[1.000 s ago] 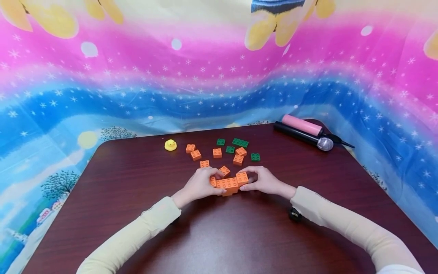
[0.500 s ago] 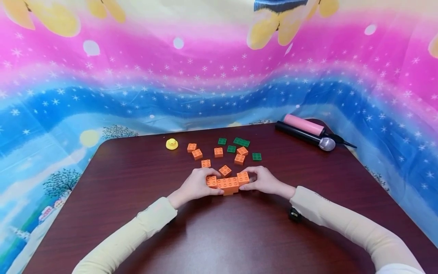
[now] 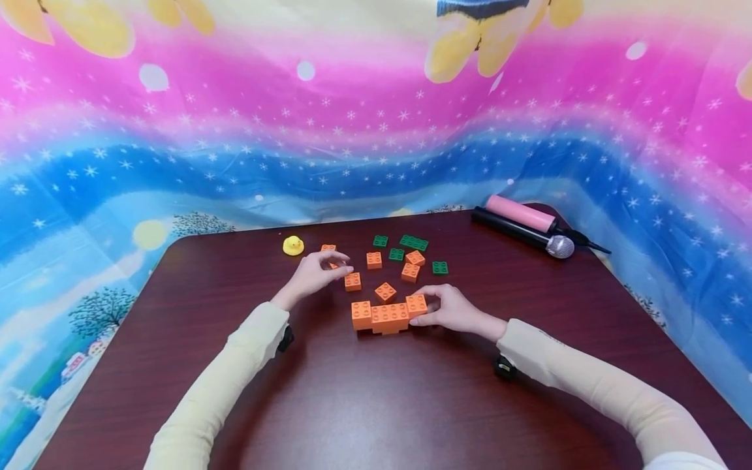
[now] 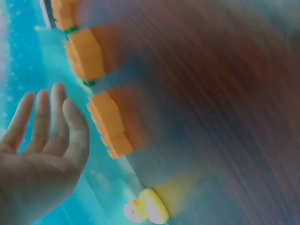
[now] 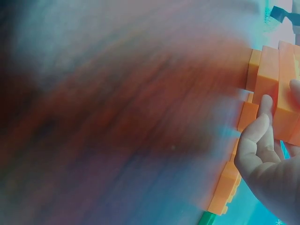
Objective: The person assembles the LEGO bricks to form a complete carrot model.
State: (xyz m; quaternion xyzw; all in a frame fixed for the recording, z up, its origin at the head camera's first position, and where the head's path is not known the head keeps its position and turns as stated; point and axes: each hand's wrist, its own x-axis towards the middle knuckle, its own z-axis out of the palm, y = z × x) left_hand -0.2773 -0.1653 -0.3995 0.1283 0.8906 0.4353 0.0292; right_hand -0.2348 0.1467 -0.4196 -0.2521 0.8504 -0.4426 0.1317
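An orange brick structure stands near the middle of the table, with a raised block at each end and a lower row between them. My right hand grips its right end, thumb in front and fingers behind; the right wrist view shows that hand against the orange blocks. My left hand is off the structure, reaching over the loose bricks at the left with nothing in its grasp. Its fingers look extended in the left wrist view. Right by its fingertips lies a loose orange brick; another is partly hidden behind them.
Behind the structure lie more orange bricks and several green bricks. A yellow rubber duck sits at the back left. At the back right corner are a microphone and a pink cylinder. A printed cloth hangs behind the table.
My left hand has let go of the structure's left end and moved up and left to the loose bricks. My right hand has stayed on the right end.
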